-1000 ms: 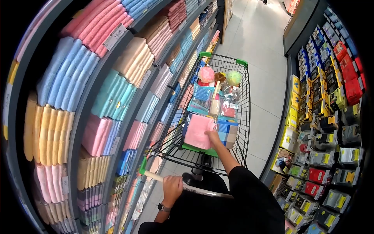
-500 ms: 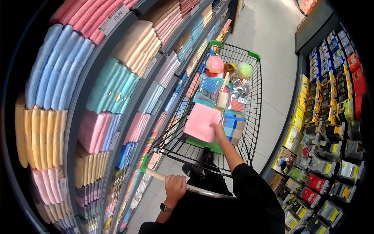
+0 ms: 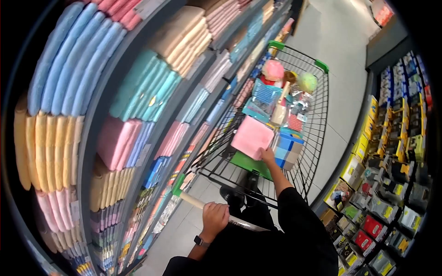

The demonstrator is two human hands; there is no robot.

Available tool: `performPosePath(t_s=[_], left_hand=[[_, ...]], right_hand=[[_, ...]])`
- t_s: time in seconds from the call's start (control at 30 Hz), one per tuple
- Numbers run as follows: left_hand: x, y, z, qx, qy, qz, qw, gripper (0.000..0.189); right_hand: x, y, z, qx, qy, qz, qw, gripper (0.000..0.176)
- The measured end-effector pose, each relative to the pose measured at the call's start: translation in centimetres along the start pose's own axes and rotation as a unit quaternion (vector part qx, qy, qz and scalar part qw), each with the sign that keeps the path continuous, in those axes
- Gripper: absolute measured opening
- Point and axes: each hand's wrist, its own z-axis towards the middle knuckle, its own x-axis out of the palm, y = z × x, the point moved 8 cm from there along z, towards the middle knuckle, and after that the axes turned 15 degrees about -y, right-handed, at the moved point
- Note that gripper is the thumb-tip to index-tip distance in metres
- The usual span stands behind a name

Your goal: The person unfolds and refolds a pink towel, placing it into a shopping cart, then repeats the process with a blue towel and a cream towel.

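A folded pink towel (image 3: 252, 137) lies in the near part of the wire shopping cart (image 3: 317, 138). My right hand (image 3: 267, 155) has its fingers closed on the towel's lower right corner. My left hand (image 3: 215, 217), with a watch on the wrist, is wrapped round the pale cart handle (image 3: 192, 199). Beside the towel is a blue checked item (image 3: 288, 149). Farther up the cart are a pink pouf (image 3: 273, 70), a green pouf (image 3: 307, 82), a blue packet (image 3: 264, 93) and a wooden-handled brush (image 3: 279, 112).
Shelves of folded towels (image 3: 76, 64) rise close on the left. Packaged goods hang on a rack (image 3: 377, 207) along the right. Grey floor tiles (image 3: 331, 41) run along the aisle past the cart. My shoes show below the cart.
The cart, the pink towel and my right hand now appear farther right in view, and the left shelves look larger. Both hands keep their holds.
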Motion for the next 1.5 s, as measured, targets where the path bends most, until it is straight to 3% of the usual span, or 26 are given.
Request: performPosePath(t_s=[0.07, 0.13, 0.2, 0.27, 0.33, 0.43, 0.53, 0.57, 0.77, 0.87, 1.03, 1.13, 1.2, 1.33, 1.4, 1.5], left_hand=[[-0.5, -0.1, 0.3, -0.001, -0.006, 0.003, 1.000, 0.004], [-0.7, 0.0, 0.2, 0.008, -0.017, -0.009, 1.000, 0.005], [-0.9, 0.2, 0.1, -0.006, -0.023, -0.018, 1.000, 0.005], [-1.2, 0.2, -0.1, 0.003, -0.035, -0.009, 0.999, 0.004], [-1.6, 0.1, 0.0, 0.007, -0.052, -0.007, 0.999, 0.004], [-1.8, 0.0, -0.2, 0.015, -0.081, -0.003, 0.997, 0.005], [-2.1, -0.1, -0.1, 0.003, -0.093, 0.000, 0.996, 0.006], [-2.1, -0.1, -0.1, -0.002, -0.099, 0.004, 0.995, 0.005], [-2.7, -0.6, 0.1, 0.007, -0.155, 0.014, 0.988, 0.003], [-2.6, -0.5, -0.3, 0.005, -0.157, 0.012, 0.988, 0.004], [-2.6, -0.4, -1.2, 0.030, -0.174, -0.011, 0.984, 0.004], [-2.0, 0.0, -1.9, 0.046, -0.140, -0.033, 0.989, 0.004], [-2.1, -0.4, -2.2, 0.060, -0.131, -0.033, 0.989, 0.005], [-2.2, -0.5, -3.2, 0.091, -0.135, -0.048, 0.985, 0.009], [-2.3, -0.5, -3.9, 0.105, -0.129, -0.046, 0.985, 0.011], [-2.8, -0.5, -4.6, 0.117, -0.120, -0.045, 0.985, 0.013]], right_hand=[[-0.1, 1.5, -1.0, 0.006, 0.088, -0.016, 0.996, 0.053], [1.6, 0.2, 0.7, -0.106, 0.051, -0.061, 0.991, 0.033], [0.6, 1.8, -0.8, -0.187, 0.080, -0.151, 0.967, 0.029], [2.5, 0.4, -0.8, -0.373, 0.100, -0.213, 0.897, 0.028], [-0.7, 1.5, -2.4, -0.120, 0.134, -0.177, 0.968, 0.036], [-3.0, 3.5, -2.7, -0.158, 0.075, -0.168, 0.970, 0.033], [-3.5, 3.5, -1.5, -0.149, 0.084, -0.148, 0.974, 0.034], [-3.7, 3.9, -1.0, -0.188, 0.052, -0.121, 0.973, 0.032], [-8.4, 11.3, -6.5, -0.092, 0.132, 0.185, 0.969, 0.024], [-10.5, 14.2, -9.6, -0.071, 0.141, 0.254, 0.954, 0.023], [-14.9, 19.9, -17.3, -0.121, 0.153, 0.325, 0.926, 0.020], [-18.3, 22.3, -24.0, -0.187, 0.129, 0.356, 0.906, 0.019], [-20.0, 23.0, -29.5, -0.175, 0.127, 0.394, 0.893, 0.020], [-18.8, 21.1, -37.9, -0.241, 0.184, 0.328, 0.895, 0.019], [-18.0, 19.5, -40.0, -0.299, 0.157, 0.222, 0.915, 0.021], [-17.7, 16.0, -40.8, -0.346, 0.045, 0.136, 0.927, 0.019]])
